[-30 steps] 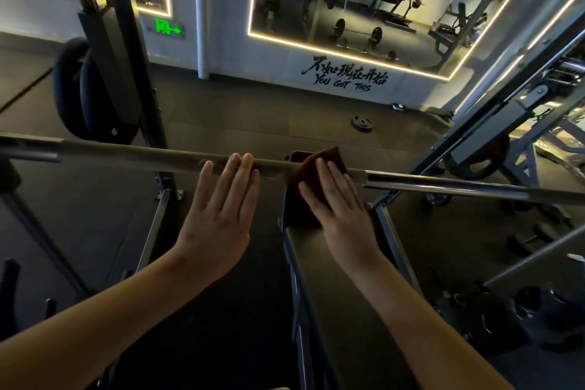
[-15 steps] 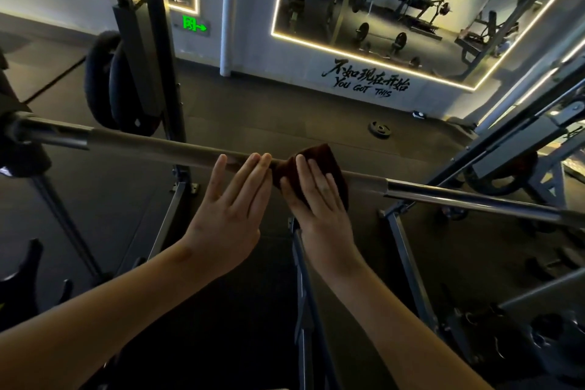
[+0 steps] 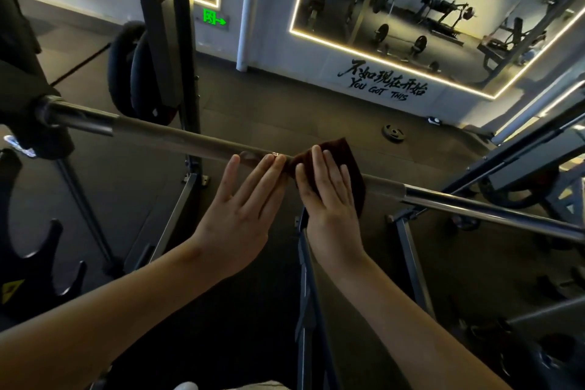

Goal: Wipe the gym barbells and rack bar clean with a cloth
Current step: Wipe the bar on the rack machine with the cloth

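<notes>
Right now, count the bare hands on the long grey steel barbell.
2. The left hand rests straight fingertips on the barbell; the right hand, just beside it, presses the dark brown cloth onto it. None seem hidden.

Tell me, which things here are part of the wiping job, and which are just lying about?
Part of the job:
- barbell
- dark red cloth, draped over the bar
- right hand, pressing the cloth flat
- left hand, fingertips on the bar

Just lying about:
- small weight plate on the floor
- stored plates on the rack post
- green exit sign
</notes>
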